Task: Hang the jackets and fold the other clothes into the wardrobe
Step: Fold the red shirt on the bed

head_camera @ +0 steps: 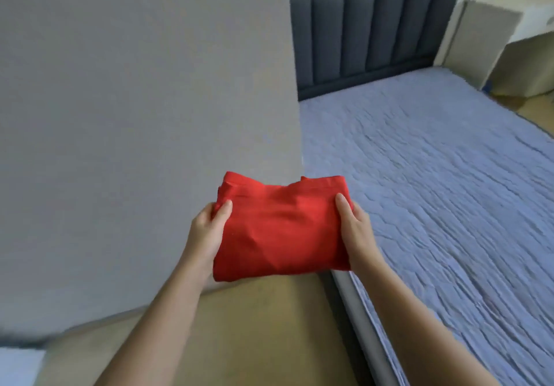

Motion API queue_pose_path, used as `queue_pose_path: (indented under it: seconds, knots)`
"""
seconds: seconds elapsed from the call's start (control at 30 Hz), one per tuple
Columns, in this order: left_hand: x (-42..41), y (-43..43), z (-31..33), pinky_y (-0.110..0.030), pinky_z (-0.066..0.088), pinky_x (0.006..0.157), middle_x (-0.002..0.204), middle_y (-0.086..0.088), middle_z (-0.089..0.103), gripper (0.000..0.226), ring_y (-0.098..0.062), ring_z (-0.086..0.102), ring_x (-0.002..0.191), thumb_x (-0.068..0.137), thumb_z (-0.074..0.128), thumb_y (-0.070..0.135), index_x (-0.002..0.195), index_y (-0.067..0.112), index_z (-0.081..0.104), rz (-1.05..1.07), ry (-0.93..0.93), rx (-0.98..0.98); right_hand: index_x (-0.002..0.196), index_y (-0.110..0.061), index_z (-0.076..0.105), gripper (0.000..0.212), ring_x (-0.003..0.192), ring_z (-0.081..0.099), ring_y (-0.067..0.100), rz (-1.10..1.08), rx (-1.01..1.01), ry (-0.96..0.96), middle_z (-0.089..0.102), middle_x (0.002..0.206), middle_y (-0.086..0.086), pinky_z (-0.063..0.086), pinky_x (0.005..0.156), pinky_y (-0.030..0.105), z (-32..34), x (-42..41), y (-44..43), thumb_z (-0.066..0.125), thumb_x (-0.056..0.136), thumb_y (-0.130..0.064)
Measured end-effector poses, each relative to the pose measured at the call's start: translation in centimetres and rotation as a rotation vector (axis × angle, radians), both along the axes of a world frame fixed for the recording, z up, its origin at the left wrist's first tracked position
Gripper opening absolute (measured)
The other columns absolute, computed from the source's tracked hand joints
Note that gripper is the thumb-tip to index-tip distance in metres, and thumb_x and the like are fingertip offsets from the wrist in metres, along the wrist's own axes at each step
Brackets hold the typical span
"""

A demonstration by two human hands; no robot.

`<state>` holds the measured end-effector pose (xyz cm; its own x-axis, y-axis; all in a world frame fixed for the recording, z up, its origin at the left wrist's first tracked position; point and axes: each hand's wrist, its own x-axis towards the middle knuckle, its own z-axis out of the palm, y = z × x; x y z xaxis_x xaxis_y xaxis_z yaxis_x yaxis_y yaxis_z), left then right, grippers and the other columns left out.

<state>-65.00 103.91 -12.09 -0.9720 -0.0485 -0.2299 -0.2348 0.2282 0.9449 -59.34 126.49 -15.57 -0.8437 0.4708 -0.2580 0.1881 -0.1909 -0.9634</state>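
A folded red garment is held in the air in front of me, over the gap between a grey panel and the bed. My left hand grips its left edge, thumb on top and fingers underneath. My right hand grips its right edge the same way. The garment lies flat and square between both hands. No wardrobe interior or jackets are in view.
A large grey flat panel fills the left side. A bed with a blue-grey quilted cover and dark padded headboard lies to the right. Tan floor runs between them. A beige piece of furniture stands at the far right.
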Motion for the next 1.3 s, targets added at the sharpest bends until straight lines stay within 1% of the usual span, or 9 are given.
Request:
queue_pose_path:
  seconds: [0.13, 0.37, 0.53, 0.67, 0.73, 0.83, 1.0, 1.2, 1.3]
  knots:
    - [5.5, -12.9, 2.4, -0.036, 0.049, 0.081, 0.093, -0.002, 0.067, 0.014, -0.02, 0.063, 0.086, 0.095, 0.055, 0.03, 0.089, 0.02, 0.062, 0.392, 0.078, 0.112, 0.086, -0.017, 0.065, 0.025, 0.075, 0.063, 0.011, 0.421, -0.033, 0.024, 0.069, 0.079, -0.005, 0.051, 0.07, 0.028, 4.6, -1.9, -12.5, 0.054, 0.095, -0.037]
    - [22.7, -34.4, 3.5, -0.042, 0.049, 0.09, 0.106, -0.004, 0.067, 0.015, -0.023, 0.063, 0.097, 0.094, 0.053, 0.035, 0.096, 0.025, 0.063, 1.001, 0.096, 0.257, 0.109, -0.007, 0.065, 0.036, 0.083, 0.071, 0.024, 1.097, -0.144, -0.085, 0.075, 0.091, 0.009, 0.056, 0.076, 0.036, 8.5, 3.3, -36.8, 0.067, 0.085, -0.034]
    - [37.8, -46.0, 6.2, -0.032, 0.05, 0.065, 0.089, -0.005, 0.07, 0.013, -0.02, 0.066, 0.077, 0.093, 0.056, 0.025, 0.101, 0.019, 0.065, 1.257, 0.157, 0.423, 0.118, -0.015, 0.064, 0.041, 0.096, 0.07, 0.029, 1.46, -0.289, -0.258, 0.072, 0.107, 0.011, 0.054, 0.082, 0.039, 8.5, 12.2, -53.7, 0.065, 0.084, -0.039]
    - [48.6, -53.2, 8.5, -0.031, 0.05, 0.063, 0.083, -0.007, 0.069, 0.013, -0.017, 0.065, 0.071, 0.094, 0.053, 0.009, 0.104, 0.01, 0.061, 1.344, 0.189, 0.326, 0.113, -0.017, 0.064, 0.04, 0.085, 0.072, 0.031, 1.658, -0.295, -0.313, 0.074, 0.1, 0.012, 0.056, 0.074, 0.042, 8.9, 20.1, -64.6, 0.067, 0.082, -0.042]
    - [52.7, -56.6, 8.8, -0.029, 0.047, 0.065, 0.093, -0.004, 0.063, 0.022, -0.016, 0.061, 0.079, 0.094, 0.054, 0.007, 0.115, 0.012, 0.052, 1.412, 0.117, 0.062, 0.114, -0.017, 0.063, 0.043, 0.095, 0.069, 0.036, 1.728, -0.31, -0.289, 0.072, 0.104, 0.014, 0.054, 0.085, 0.052, 9.6, 23.3, -69.4, 0.07, 0.079, -0.041]
    - [56.3, -59.8, 9.2, -0.035, 0.05, 0.075, 0.104, -0.004, 0.06, 0.029, -0.021, 0.061, 0.089, 0.09, 0.06, 0.013, 0.115, 0.017, 0.046, 1.538, 0.031, -0.366, 0.109, -0.021, 0.064, 0.023, 0.092, 0.069, 0.031, 1.772, -0.277, -0.047, 0.074, 0.097, 0.009, 0.055, 0.083, 0.047, 11.2, 28.0, -76.4, 0.064, 0.088, -0.031]
    - [56.3, -63.3, 8.9, -0.049, 0.055, 0.085, 0.111, -0.015, 0.068, 0.052, -0.03, 0.067, 0.101, 0.084, 0.054, 0.055, 0.118, 0.017, 0.06, 1.312, 0.236, 0.392, 0.118, -0.026, 0.061, 0.026, 0.094, 0.065, 0.01, 2.066, 0.078, 0.58, 0.068, 0.105, -0.006, 0.053, 0.088, 0.029, 11.7, 35.5, -86.2, 0.059, 0.092, -0.022]
    - [58.0, -73.0, 7.4, -0.051, 0.05, 0.091, 0.128, -0.006, 0.058, 0.086, -0.029, 0.059, 0.111, 0.063, 0.058, 0.077, 0.129, 0.023, 0.05, 1.511, 0.31, 0.498, 0.127, -0.033, 0.054, 0.033, 0.106, 0.053, 0.003, 2.295, 0.142, 0.82, 0.054, 0.117, -0.01, 0.039, 0.093, 0.014, 9.2, 37.9, -95.9, 0.037, 0.103, -0.019]
    - [58.5, -77.8, 8.3, -0.05, 0.048, 0.093, 0.122, -0.005, 0.061, 0.059, -0.028, 0.059, 0.109, 0.085, 0.059, 0.052, 0.134, 0.023, 0.047, 1.589, 0.251, 0.381, 0.111, -0.041, 0.056, 0.032, 0.106, 0.053, 0.003, 2.418, 0.083, 0.855, 0.053, 0.114, -0.015, 0.042, 0.094, 0.017, 9.3, 37.8, -100.7, 0.035, 0.103, -0.018]
